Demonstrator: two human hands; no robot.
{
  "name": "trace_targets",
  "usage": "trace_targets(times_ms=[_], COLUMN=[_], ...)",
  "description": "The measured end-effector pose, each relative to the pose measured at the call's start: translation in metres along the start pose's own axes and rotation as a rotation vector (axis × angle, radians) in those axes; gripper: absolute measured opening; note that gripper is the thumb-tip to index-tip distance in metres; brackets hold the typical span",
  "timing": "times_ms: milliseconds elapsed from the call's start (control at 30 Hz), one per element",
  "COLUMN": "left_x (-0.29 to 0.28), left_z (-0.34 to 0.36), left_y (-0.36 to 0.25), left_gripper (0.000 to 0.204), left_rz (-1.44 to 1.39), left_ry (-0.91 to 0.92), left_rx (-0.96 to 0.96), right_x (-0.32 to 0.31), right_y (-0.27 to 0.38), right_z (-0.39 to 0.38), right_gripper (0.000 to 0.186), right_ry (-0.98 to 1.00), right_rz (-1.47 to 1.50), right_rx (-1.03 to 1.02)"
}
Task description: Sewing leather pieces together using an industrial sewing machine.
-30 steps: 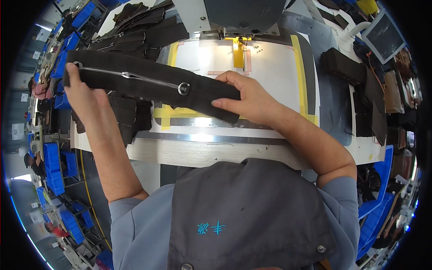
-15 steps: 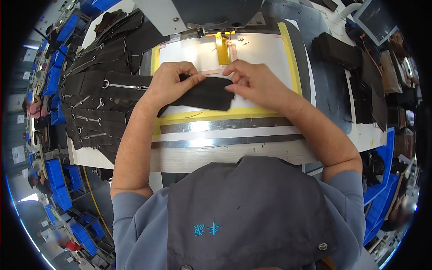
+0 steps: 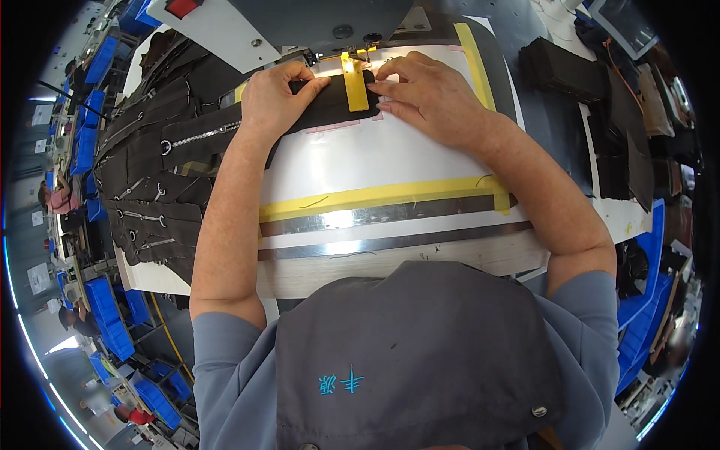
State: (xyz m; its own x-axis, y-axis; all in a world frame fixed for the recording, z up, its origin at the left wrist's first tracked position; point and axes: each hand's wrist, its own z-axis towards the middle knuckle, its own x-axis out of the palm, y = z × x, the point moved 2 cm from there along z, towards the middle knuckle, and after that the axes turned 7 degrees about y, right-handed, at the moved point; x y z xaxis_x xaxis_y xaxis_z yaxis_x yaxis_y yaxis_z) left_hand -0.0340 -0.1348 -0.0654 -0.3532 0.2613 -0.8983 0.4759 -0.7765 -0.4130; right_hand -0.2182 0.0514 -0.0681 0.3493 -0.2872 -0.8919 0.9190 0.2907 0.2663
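My left hand pinches the long black fabric strip near its upper edge, under the sewing machine's head. A yellow rectangular plate lies over the strip’s right end. My right hand has its fingers apart and slightly curled, their tips touching the strip’s end beside the plate. Beneath is a white sheet edged with yellow tape, with pink strips partly showing under the fabric. Black pieces with silver zippers and rings are heaped left of my left arm.
Stacked black pieces lie at the right, below a tilted screen on a white arm. A blue crate is at the table's right. Far left are blue bins and other people at workstations.
The strip has moved from being held up at the left to under the machine, beneath the yellow plate. Both hands have moved forward with it, my left hand also rightward.
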Motion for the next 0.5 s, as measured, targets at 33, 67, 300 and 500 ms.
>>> trace_targets(times_ms=[33,67,300,500], left_x=[-0.001,-0.001,-0.004,-0.002], left_z=[0.000,0.000,-0.002,-0.020], left_y=[0.001,0.002,-0.003,-0.029], left_gripper=[0.030,0.029,0.025,0.020], left_rz=[0.000,-0.007,0.066,0.172], left_ry=[0.003,0.001,-0.032,-0.121], left_rx=[-0.001,-0.009,-0.010,0.438], right_x=[0.003,0.006,0.007,0.008], right_y=[-0.001,-0.002,-0.003,-0.002], right_z=[0.001,0.001,0.002,0.001], right_gripper=[0.031,0.031,0.036,0.036], right_ry=[-0.029,-0.029,0.004,0.014], right_rz=[-0.028,-0.026,-0.063,-0.117], right_rx=[-0.023,-0.020,0.013,0.015])
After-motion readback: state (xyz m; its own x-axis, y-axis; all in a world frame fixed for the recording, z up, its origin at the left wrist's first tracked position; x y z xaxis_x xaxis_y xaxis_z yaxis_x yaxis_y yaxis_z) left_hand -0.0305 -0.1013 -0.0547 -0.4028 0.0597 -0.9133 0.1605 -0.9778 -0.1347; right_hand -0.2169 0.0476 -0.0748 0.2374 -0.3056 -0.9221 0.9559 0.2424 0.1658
